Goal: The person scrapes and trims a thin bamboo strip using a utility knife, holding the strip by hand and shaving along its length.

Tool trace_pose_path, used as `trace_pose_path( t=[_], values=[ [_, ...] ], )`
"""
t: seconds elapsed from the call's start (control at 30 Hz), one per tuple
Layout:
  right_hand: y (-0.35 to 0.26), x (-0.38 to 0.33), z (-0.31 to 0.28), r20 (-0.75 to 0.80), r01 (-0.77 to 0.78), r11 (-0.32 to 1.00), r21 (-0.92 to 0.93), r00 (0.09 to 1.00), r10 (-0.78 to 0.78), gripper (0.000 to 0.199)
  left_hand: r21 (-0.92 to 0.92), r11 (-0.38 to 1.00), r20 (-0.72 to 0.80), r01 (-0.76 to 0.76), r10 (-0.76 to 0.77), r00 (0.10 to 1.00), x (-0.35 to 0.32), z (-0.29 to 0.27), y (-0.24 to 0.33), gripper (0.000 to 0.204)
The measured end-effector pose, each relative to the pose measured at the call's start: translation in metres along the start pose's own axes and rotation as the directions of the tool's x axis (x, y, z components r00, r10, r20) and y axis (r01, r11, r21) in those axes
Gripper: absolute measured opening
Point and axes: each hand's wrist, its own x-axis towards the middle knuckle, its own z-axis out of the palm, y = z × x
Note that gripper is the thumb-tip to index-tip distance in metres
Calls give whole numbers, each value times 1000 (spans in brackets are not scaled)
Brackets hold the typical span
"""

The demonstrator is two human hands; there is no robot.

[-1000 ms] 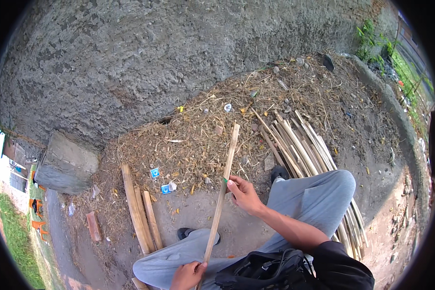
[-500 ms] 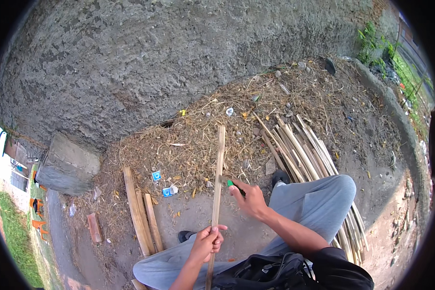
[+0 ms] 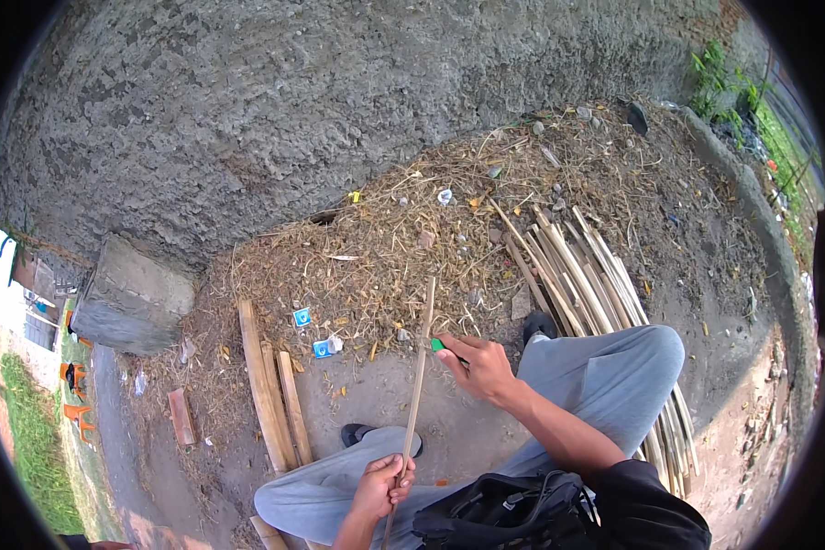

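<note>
A long, thin bamboo strip (image 3: pixel 417 394) stands tilted between my legs, its far end above the littered ground. My left hand (image 3: pixel 384 486) is wrapped around its lower part. My right hand (image 3: pixel 481 368) is closed on a green-handled knife (image 3: pixel 437 345). Most of the handle is hidden by my fingers, and the small blade meets the strip's side partway below its far end.
Split bamboo strips (image 3: pixel 579 270) lie in a pile beside and under my right leg. Several thicker pieces (image 3: pixel 268 394) lie by my left leg. A rough grey wall (image 3: pixel 339 110) rises ahead, with a concrete block (image 3: pixel 142 298) at left. Dry shavings and litter cover the ground.
The bamboo strip has come lower toward me and now shows a narrower side. My left hand has moved down with it. My right hand stays beside the strip with the knife.
</note>
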Motion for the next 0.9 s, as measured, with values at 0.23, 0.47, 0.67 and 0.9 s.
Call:
trace_pose_path(
  t=[0.23, 0.47, 0.67, 0.9],
  values=[
    [4, 0, 0, -6, 58, 988, -145, 998, -60, 23, 221, 971, -85, -89, 110, 990, -20, 20, -8, 29],
    [7, -6, -2, 95, 92, 963, -254, 993, -69, 23, 191, 980, -117, -51, 75, 990, -38, 20, -17, 30],
    [95, 31, -52, -250, -494, 867, -64, 849, 465, 38, 260, 959, -240, -110, 174, 955, -75, -7, -50, 27],
    [31, 14, -33, -23, -369, 890, -270, 926, 377, 37, 303, 953, -184, 24, 33, 982, -52, -6, -13, 31]
  ],
)
